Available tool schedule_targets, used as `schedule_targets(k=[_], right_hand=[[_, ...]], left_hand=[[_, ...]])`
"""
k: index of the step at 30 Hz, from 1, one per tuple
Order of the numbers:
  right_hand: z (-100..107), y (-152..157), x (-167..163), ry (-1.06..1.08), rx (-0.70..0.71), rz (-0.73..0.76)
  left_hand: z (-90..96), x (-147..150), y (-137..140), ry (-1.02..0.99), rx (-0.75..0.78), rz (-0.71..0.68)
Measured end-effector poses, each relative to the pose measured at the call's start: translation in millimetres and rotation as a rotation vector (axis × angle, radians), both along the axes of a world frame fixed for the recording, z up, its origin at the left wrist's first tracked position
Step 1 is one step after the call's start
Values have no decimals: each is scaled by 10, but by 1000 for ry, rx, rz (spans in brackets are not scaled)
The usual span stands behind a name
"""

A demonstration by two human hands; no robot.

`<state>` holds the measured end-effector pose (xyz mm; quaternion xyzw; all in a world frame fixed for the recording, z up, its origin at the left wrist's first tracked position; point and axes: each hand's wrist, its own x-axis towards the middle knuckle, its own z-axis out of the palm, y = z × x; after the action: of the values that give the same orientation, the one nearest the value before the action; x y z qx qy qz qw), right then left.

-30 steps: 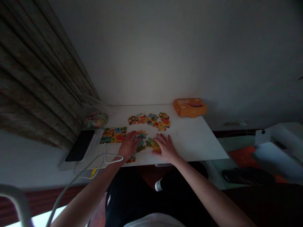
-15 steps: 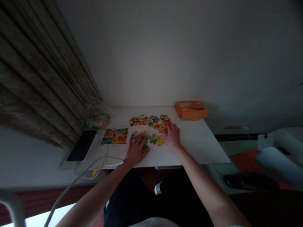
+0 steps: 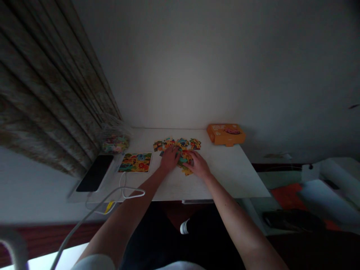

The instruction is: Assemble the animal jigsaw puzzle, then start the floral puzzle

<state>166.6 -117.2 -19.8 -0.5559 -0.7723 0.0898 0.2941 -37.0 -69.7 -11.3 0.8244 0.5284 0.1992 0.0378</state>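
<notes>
Small jigsaw puzzle pieces in bright cartoon colours lie in clusters on the white table. My left hand is on the left part of the near cluster, its fingers bent over the edge of the pieces and partly covering them. From the other side, my right hand has its thumb and fingers around the same near puzzle pieces. The two hands are close together with these pieces between them. Whether the pieces under my fingers are interlocked, I cannot tell. A picture card showing cartoon animals lies left of my left hand.
An orange box stands at the back right of the table. On the left are a black phone, a clear bag of colourful pieces and a white cable. A curtain hangs beside them.
My left hand has moved forward and right, bringing the near left pieces against the right ones. My right hand has come slightly left and nearer to me.
</notes>
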Motion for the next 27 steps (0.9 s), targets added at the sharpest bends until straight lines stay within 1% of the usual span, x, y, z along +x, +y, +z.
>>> schedule_targets(k=[3, 5, 7, 10, 13, 16, 19, 22, 25, 27], right_hand=[[-15, 0, 2, -18, 9, -75], [-25, 22, -4, -67, 7, -197], [-36, 75, -16, -99, -24, -346], [-48, 217, -36, -93, -129, -521], [-48, 419, -38, -63, -197, -599], [-26, 638, -22, -37, -225, -627], [9, 833, -10, -35, -289, -620], [39, 973, -23, -76, -289, -529], [55, 1059, -78, -108, -208, -383], [63, 1099, -147, -102, -173, -329]], left_hand=[[-13, -188, 16, 29, 35, 59], [-30, -307, 6, 63, 29, 127], [-51, -378, 9, 85, 3, 205], [-79, -391, 65, 77, -25, 291], [-86, -352, 185, 18, -23, 369], [-72, -319, 339, -34, -30, 457], [-59, -292, 485, -42, -32, 492], [-69, -267, 585, -37, -19, 411], [-93, -257, 626, -31, -31, 279], [-109, -265, 632, -37, -40, 232]])
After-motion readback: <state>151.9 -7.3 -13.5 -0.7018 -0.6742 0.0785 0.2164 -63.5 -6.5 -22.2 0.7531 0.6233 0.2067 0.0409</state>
